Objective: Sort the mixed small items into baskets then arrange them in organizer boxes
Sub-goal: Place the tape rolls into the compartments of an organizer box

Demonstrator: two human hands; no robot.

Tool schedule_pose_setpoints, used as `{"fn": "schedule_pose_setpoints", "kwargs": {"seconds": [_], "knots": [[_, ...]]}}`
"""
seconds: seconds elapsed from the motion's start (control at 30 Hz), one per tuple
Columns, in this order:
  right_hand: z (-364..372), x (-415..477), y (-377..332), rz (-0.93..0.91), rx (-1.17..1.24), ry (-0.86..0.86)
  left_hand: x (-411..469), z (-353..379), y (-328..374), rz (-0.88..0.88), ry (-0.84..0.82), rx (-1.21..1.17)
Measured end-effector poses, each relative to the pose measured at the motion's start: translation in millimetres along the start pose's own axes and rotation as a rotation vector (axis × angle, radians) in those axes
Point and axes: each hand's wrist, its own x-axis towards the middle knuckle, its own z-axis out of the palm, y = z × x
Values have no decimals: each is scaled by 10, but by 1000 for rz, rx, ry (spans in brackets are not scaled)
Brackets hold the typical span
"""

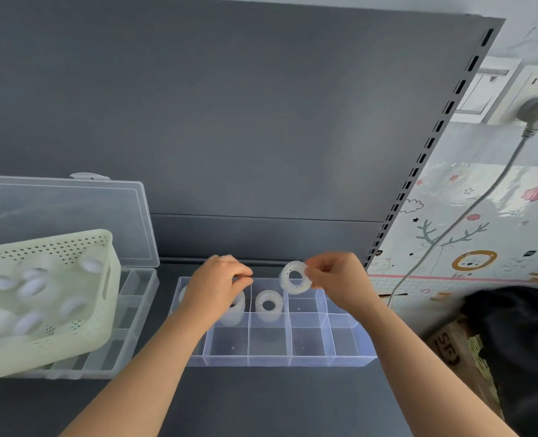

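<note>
A clear organizer box point(349, 357) with several compartments lies on the grey shelf in front of me. One white tape roll point(269, 305) stands in a back-row compartment. My right hand point(337, 279) pinches another white tape roll point(294, 277) just above the back row, to the right of the standing one. My left hand point(220, 285) hovers over the back-left compartments with fingers pinched, covering a further roll point(237, 309) below it; whether it grips that roll I cannot tell. A pale yellow basket point(103, 298) at the left holds several white rolls.
The basket rests tilted on a second clear organizer point(135, 316) whose lid point(72, 209) stands open against the grey back panel. At the right are a wall socket with a plugged grey cable point(532, 115), a cardboard box point(456, 351) and dark fabric point(526, 342).
</note>
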Motion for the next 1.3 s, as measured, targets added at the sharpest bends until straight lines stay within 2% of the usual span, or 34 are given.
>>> {"fn": "schedule_pose_setpoints", "kwargs": {"seconds": [0.13,0.27,0.37,0.53,0.7,0.87,0.97,1.07,1.2,1.3], "knots": [[273,81,-56,-58,-91,-41,-147,-103,-164,-26,59,90],[502,159,-68,-153,-284,-55,-250,-85,-232,-91,56,95],[572,218,-85,-207,-344,-54,-271,-56,-246,-108,53,101],[598,275,-49,-108,-409,-101,-287,-32,-260,-128,50,107],[609,248,-10,-101,-523,-143,-286,-26,-258,-138,47,103],[558,165,-156,-149,-497,-76,-318,-129,-209,-149,38,75],[614,139,-385,-274,-469,-26,-389,-380,-194,-132,99,60],[818,99,-701,-386,-414,-46,-535,-780,-302,-130,187,69],[1231,42,-1188,-473,-271,-127,-802,-1382,-793,-232,273,81],[1573,36,-1498,-519,-209,-184,-917,-1746,-1314,-354,225,135]]}}
